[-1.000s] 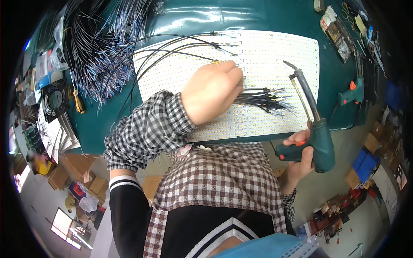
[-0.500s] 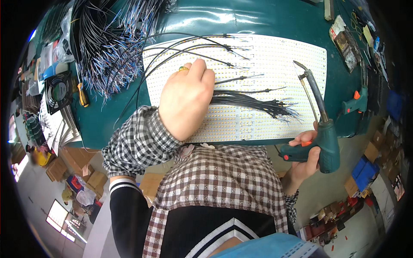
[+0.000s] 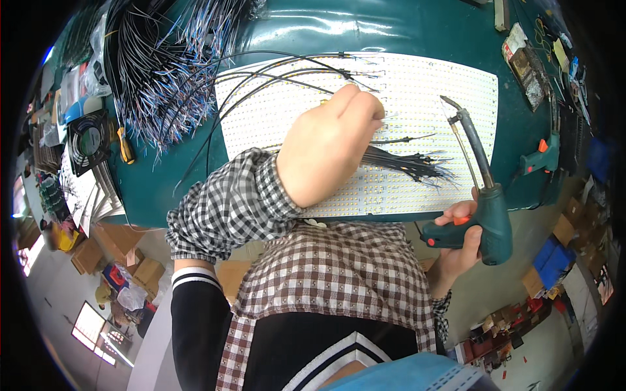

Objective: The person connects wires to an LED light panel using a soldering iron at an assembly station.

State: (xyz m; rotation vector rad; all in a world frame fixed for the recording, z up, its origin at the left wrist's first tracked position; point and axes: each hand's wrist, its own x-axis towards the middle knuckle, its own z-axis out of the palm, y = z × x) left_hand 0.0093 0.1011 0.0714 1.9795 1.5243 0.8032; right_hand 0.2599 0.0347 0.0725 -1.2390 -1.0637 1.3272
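From my remote seat, I look down through the head camera at a white LED panel (image 3: 433,85) lying on a green work surface (image 3: 300,26). The left hand (image 3: 332,146) is over its middle, fingers curled and bunched together; wire ends show just past the fingertips, but I cannot tell whether they are pinched. The right hand (image 3: 460,251) is wrapped round the grip of a green pistol-shaped soldering iron (image 3: 494,221), its bent tip pointing far and left over the panel's right half.

I judge the work to be partway along. On the far side, a few black cables (image 3: 342,55) arc in from the left, their thin wires fanned out near the panel's middle strip; whether any are soldered, I cannot tell. Nearer, one cable (image 3: 404,139) lies apart beside a loose black bundle (image 3: 404,160), and I read these as not yet dealt with. A large cable heap (image 3: 150,65) sits at the far left.

I find no brand or lettering legible: the marking on the black fan (image 3: 86,144) at left is too small for me.
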